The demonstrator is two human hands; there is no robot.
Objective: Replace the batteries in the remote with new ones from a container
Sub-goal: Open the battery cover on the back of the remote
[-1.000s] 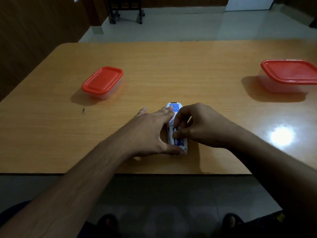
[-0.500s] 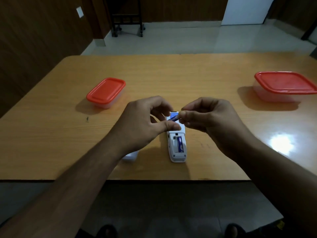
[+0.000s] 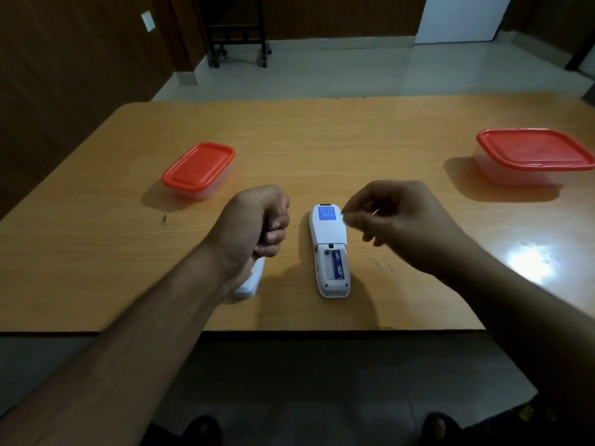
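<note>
1. Head view, layout: remote (image 3: 330, 249) is laid face down on the wooden table (image 3: 322, 140), its battery bay uncovered; one blue battery (image 3: 337, 264) is seen in the right slot, and the left slot appears vacant. A white piece, judged to be the battery cover (image 3: 249, 281), is partly hidden under the left wrist.

2. Head view, containers: a small red-lidded container (image 3: 199, 169) is set near the left hand, and a larger red-lidded container (image 3: 533, 156) stands well apart at the right. Both are lidded; which one holds new batteries cannot be told.

3. Head view, hands: the left hand (image 3: 257, 223) is curled into a fist around a dark, slim object, probably a removed battery, though little of it is shown. The right hand (image 3: 396, 220) is held above the remote with thumb and forefinger nearly pinched; whether anything is held there cannot be told.

4. Risks, as judged: old and new cells could be mixed if the removed one is set down loose; the remaining battery could spring out and roll; the cover could be knocked off the near edge by the left forearm.
</note>
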